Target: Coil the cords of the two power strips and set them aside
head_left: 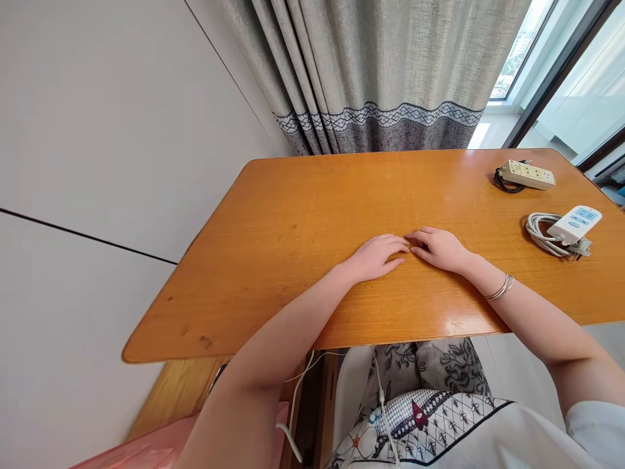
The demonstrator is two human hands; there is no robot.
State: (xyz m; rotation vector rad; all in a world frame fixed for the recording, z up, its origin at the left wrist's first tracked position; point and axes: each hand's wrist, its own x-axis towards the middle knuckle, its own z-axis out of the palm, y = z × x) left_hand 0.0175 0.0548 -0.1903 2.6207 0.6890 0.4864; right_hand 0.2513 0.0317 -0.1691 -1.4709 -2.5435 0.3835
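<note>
My left hand [378, 256] lies palm down on the wooden table [273, 221], fingers stretched out and holding nothing. Facing it, my right hand [437, 247] rests on the same tabletop with its fingers loosely apart and nothing in them. The fingertips of both hands meet or nearly meet; I cannot tell if they touch. To the right of my right hand lies a white power strip [575, 225] with blue socket faces, its grey cord [540, 231] coiled beside it. Behind that sits a cream power strip [530, 174] with a black cord [508, 184].
A grey curtain [405, 58] hangs behind the table's far edge, and a pale wall [107, 130] stands on the left. At the upper right is a glass door with a dark frame [556, 81]. A thin white cable [382, 397] hangs over my lap.
</note>
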